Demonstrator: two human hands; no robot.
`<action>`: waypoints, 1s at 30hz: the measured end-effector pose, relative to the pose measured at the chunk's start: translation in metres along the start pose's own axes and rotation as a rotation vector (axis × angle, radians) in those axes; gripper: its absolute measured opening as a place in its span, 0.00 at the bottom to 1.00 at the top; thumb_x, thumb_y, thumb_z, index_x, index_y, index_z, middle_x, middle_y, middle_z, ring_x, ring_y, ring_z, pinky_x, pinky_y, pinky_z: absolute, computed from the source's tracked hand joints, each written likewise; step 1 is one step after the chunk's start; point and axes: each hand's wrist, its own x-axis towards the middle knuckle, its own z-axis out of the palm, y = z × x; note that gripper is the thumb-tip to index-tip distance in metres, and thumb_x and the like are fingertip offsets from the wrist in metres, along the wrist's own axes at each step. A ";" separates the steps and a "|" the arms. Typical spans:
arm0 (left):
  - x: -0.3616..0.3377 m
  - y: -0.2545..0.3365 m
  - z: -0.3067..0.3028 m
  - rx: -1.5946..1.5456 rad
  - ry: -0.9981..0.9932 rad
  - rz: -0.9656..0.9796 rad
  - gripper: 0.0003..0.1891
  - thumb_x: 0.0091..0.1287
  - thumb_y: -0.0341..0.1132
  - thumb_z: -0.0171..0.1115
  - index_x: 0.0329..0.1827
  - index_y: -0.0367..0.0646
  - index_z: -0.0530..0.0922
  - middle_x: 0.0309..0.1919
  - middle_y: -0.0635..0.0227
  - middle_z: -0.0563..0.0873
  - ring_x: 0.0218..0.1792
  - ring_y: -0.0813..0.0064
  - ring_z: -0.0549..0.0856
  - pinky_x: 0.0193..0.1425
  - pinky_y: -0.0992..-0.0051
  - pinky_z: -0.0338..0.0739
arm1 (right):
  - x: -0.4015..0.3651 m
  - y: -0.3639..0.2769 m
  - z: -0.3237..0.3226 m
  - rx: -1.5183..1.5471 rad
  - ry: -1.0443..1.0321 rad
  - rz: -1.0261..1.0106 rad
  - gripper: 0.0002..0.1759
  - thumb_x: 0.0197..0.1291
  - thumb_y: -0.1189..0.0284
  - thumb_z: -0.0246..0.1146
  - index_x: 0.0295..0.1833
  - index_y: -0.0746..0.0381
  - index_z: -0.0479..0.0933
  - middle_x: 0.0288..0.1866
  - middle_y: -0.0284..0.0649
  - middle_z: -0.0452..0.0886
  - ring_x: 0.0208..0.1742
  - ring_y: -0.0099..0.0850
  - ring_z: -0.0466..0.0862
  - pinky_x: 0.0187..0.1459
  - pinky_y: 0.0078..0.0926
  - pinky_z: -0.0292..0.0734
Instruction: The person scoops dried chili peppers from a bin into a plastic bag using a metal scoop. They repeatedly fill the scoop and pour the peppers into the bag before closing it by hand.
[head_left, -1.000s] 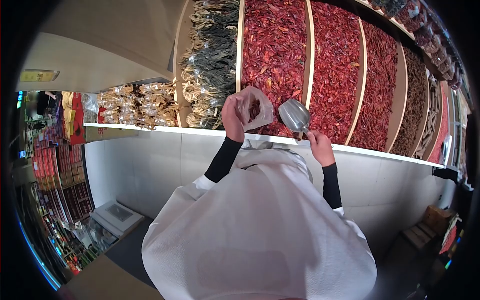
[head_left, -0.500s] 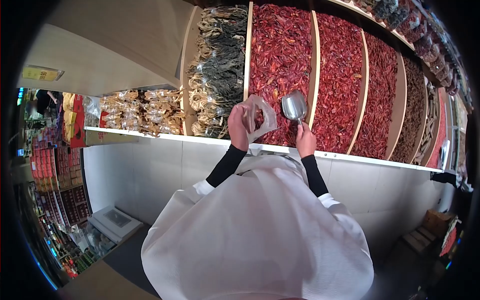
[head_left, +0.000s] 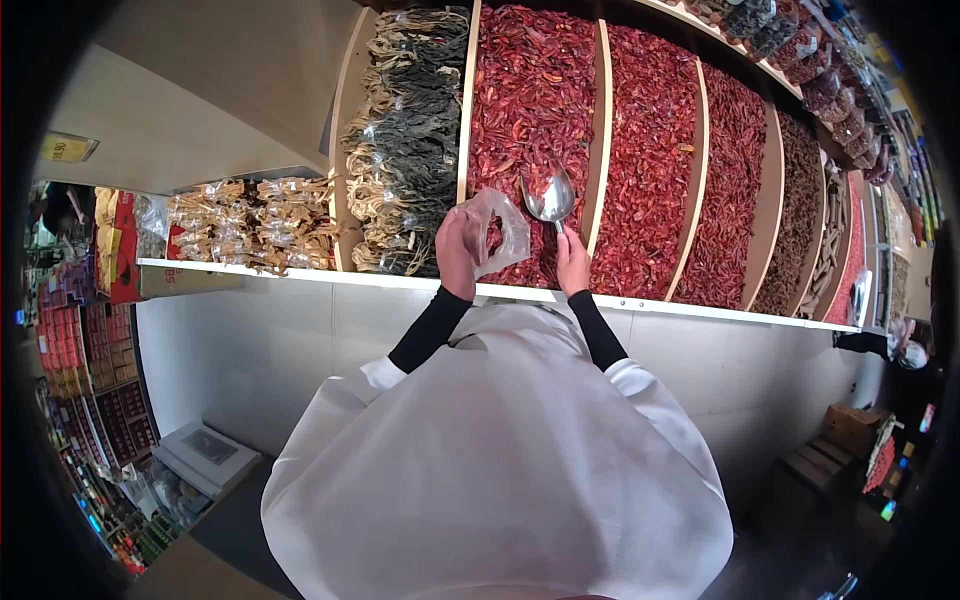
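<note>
My left hand [head_left: 457, 252] is closed on a clear plastic bag [head_left: 508, 236] with its mouth spread, above the front of a compartment of dried red chilies [head_left: 530, 75]. Some red shows through the bag. Just right of it, my right hand [head_left: 573, 263] grips the handle of a metal scoop [head_left: 549, 194]. The scoop's bowl points away from me, low over the same chilies; whether it touches them I cannot tell. Bag and scoop are apart.
Wooden dividers [head_left: 601, 140] separate the compartments. Bundled dried goods [head_left: 405, 130] lie to the left, more chilies [head_left: 650, 130] to the right. A white front edge [head_left: 400, 283] runs below my hands. Hanging packets [head_left: 800, 55] line the upper right. A person [head_left: 910, 352] shows at the far right.
The view has shifted, so the bins sit further left. The scoop has turned, its bowl now tilting up and left, slightly closer to the bag. Both hands keep their holds.
</note>
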 end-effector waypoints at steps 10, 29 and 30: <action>0.008 0.010 0.006 -0.023 0.030 -0.023 0.11 0.75 0.38 0.48 0.39 0.42 0.76 0.35 0.76 0.77 0.37 0.86 0.74 0.45 0.84 0.68 | -0.020 0.006 -0.034 0.265 -0.049 0.066 0.17 0.73 0.67 0.55 0.60 0.65 0.77 0.24 0.27 0.69 0.24 0.16 0.67 0.26 0.19 0.65; 0.028 -0.004 0.002 0.006 -0.195 -0.056 0.13 0.74 0.38 0.47 0.36 0.41 0.74 0.61 0.54 0.80 0.32 0.86 0.75 0.31 0.85 0.67 | -0.024 -0.145 -0.155 0.042 -0.629 0.029 0.17 0.73 0.66 0.55 0.58 0.65 0.79 0.22 0.24 0.65 0.24 0.14 0.62 0.25 0.17 0.60; 0.026 -0.006 0.001 0.036 -0.222 -0.052 0.12 0.74 0.38 0.46 0.35 0.42 0.74 0.56 0.57 0.83 0.27 0.87 0.73 0.27 0.85 0.64 | -0.023 -0.149 -0.156 -0.028 -0.621 -0.027 0.18 0.73 0.65 0.55 0.56 0.66 0.80 0.23 0.31 0.74 0.24 0.20 0.72 0.28 0.25 0.68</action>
